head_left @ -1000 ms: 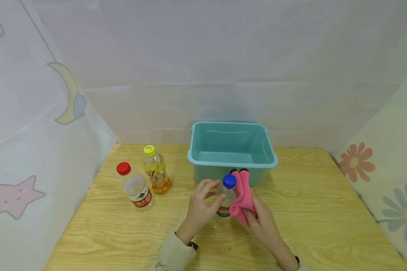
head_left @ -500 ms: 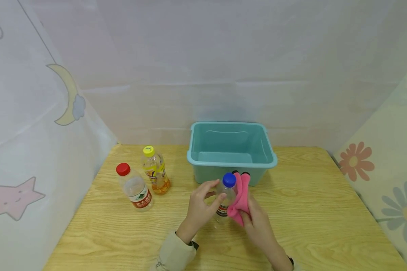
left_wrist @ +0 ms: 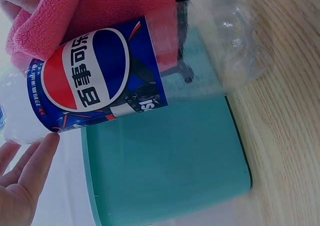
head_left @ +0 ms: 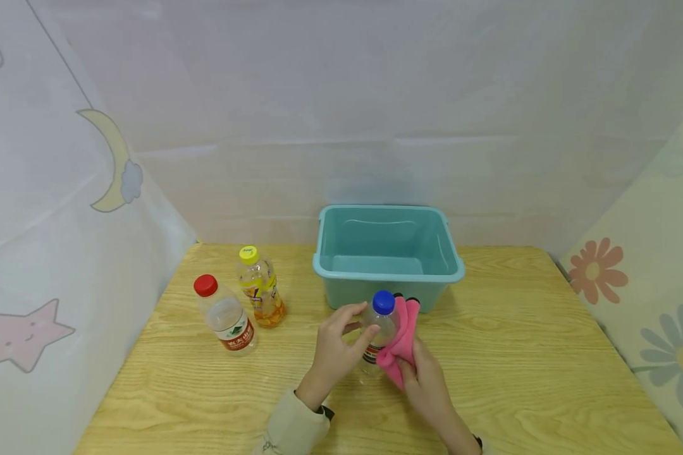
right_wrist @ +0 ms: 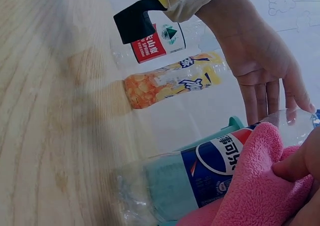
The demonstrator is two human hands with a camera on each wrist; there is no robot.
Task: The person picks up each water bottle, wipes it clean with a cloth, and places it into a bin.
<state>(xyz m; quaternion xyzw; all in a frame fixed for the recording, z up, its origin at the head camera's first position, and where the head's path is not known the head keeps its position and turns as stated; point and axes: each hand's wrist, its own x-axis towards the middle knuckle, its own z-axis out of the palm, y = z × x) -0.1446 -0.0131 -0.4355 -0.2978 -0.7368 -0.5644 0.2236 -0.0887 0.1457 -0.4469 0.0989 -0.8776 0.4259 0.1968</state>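
A clear plastic Pepsi bottle [head_left: 371, 355] with a blue cap stands upright on the table in the head view. My left hand [head_left: 337, 344] holds its upper part from the left, fingers behind and thumb in front. From the right, my right hand [head_left: 429, 382] grips a folded pink cloth [head_left: 404, 341] with black tips. That cloth lies against the bottle's right side, and in the left wrist view the cloth [left_wrist: 115, 11] partly covers the far edge of the label. The right wrist view shows the thumb pressing into the cloth [right_wrist: 255, 186] over the bottle's label.
Just behind the hands stands a teal plastic bin [head_left: 387, 277], with nothing visible inside. At the left are a red-capped bottle [head_left: 236, 328] and a yellow-capped bottle [head_left: 266, 297] with some orange content. A pale cloth backdrop [head_left: 353, 126] rises behind the wooden table [head_left: 518, 354].
My right hand and the pink cloth have slid left and down along the bottle's right side. The left hand and the bottle stay nearly in place.
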